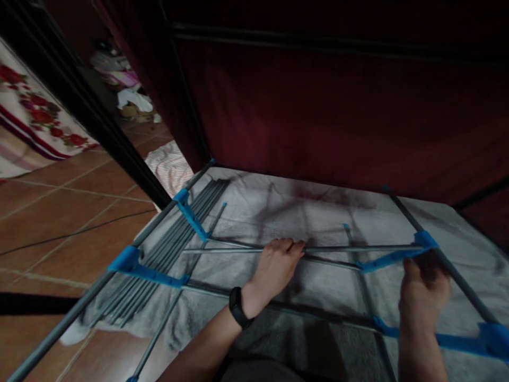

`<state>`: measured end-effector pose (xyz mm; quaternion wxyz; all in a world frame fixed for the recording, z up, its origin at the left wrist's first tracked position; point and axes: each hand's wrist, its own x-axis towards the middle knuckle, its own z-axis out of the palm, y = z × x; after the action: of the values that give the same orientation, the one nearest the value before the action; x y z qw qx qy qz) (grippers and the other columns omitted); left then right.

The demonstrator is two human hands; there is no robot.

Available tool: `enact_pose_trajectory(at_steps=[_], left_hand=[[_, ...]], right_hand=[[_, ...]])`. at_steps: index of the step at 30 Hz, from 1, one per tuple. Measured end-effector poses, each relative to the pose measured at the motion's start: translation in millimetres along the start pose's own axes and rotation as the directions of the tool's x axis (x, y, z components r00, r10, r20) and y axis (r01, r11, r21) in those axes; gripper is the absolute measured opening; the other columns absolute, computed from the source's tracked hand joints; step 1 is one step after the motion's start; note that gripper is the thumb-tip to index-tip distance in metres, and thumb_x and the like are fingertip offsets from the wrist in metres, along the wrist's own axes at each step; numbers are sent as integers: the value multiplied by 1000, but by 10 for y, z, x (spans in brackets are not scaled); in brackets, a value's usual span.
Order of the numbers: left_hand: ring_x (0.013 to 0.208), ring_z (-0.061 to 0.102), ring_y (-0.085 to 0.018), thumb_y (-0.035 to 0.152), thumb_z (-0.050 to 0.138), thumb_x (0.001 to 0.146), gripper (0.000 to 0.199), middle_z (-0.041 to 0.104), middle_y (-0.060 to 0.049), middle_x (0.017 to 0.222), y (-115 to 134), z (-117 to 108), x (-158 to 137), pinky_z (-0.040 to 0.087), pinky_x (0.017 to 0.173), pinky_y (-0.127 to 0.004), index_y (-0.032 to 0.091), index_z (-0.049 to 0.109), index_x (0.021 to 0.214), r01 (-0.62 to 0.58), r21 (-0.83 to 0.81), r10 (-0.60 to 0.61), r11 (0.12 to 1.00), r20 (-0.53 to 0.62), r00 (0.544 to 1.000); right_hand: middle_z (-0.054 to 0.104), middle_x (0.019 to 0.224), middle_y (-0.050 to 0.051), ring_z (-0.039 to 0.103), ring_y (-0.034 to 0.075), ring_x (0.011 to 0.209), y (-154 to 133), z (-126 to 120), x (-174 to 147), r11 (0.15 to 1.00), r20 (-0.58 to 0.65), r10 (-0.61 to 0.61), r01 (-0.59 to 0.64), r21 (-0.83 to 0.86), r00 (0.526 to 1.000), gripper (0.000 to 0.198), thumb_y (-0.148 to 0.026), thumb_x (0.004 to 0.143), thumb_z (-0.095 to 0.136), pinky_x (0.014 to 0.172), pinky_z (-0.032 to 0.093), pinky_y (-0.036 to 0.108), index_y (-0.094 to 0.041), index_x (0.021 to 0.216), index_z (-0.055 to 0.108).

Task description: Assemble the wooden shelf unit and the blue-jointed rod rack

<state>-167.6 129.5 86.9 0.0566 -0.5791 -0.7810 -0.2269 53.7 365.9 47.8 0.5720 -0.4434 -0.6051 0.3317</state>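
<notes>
My left hand [278, 265], with a dark band on its wrist, is closed over a thin grey metal rod [350, 248]. The rod runs sideways; its right end meets a blue plastic bracket [425, 242], and its left end is free. My right hand [425, 292] is slightly blurred, its fingers curled at the underside of that bracket and partly hidden. The bracket sits on a grey side tube [463, 286] of the frame. On the left side tube [157, 223] are two more blue brackets, an upper one [193, 215] and a lower one [149, 273].
Several loose grey rods [175, 244] lie side by side on a pale blanket [314, 207]. Dark red fabric [338, 116] hangs behind. At left are a black post [91, 116], tiled floor [67, 212], a dark cable [83, 232] and a floral cloth [40, 109].
</notes>
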Motion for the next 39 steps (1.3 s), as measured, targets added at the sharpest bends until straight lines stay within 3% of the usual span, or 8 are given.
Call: enact_pose_trajectory(at_steps=[7,14,17,20,23,25,32,39], left_hand=[[89,65,-19,28,47,103,24,68,-3,94,-1,-11,-14,49,82,-34,24,62,121,-4,-26,5,1000,13,1000],[87,64,-19,21,48,101,24,68,-2,94,-71,-3,-103,49,82,-34,24,61,121,-26,5,26,1000,24,999],[89,64,-19,21,47,101,26,68,-3,98,-109,8,-177,49,84,-35,24,60,123,-45,10,45,999,41,998],[91,64,-19,20,50,100,26,68,-3,97,-135,45,-260,49,83,-34,24,61,123,-61,-1,61,998,78,995],[91,64,-19,19,53,98,25,67,-3,97,-151,107,-331,49,83,-33,24,62,120,-65,-6,65,998,124,990],[92,64,-19,18,54,97,22,67,-4,100,-160,159,-365,49,83,-32,23,63,117,-66,0,65,998,152,986],[93,63,-19,15,51,98,22,67,-5,104,-262,357,-491,49,85,-32,21,63,114,-64,31,53,997,260,964],[97,62,-19,17,48,100,23,67,-5,105,-562,410,-732,47,90,-33,21,66,114,48,101,-78,994,314,946]], right_hand=[[64,132,9,60,30,124,-121,40,-416,991,-108,-57,70,118,993,56,-27,79,75,113,42,55,-24,133,61],[70,110,3,65,20,105,-188,190,-782,971,176,180,-204,128,968,41,-37,79,77,112,42,47,-20,116,68],[72,102,1,67,18,100,-174,275,-862,878,336,323,-413,241,885,29,-35,77,77,106,47,43,-22,102,70],[74,107,1,69,20,103,-120,302,-948,687,534,433,-650,326,726,18,-31,76,76,108,49,45,-25,91,72],[73,119,2,66,21,116,-21,271,-1040,522,617,531,-798,301,580,22,-34,76,75,115,43,48,-28,97,75],[71,124,1,64,20,120,65,240,-1101,466,627,579,-843,270,521,27,-36,76,76,120,39,47,-30,103,76],[74,109,-1,70,18,107,422,174,-1250,522,588,599,-821,229,544,19,-37,72,86,119,40,45,-26,81,73],[75,101,0,70,19,104,717,102,-1229,496,520,706,-860,123,481,27,-45,72,82,120,38,49,-26,90,74]])
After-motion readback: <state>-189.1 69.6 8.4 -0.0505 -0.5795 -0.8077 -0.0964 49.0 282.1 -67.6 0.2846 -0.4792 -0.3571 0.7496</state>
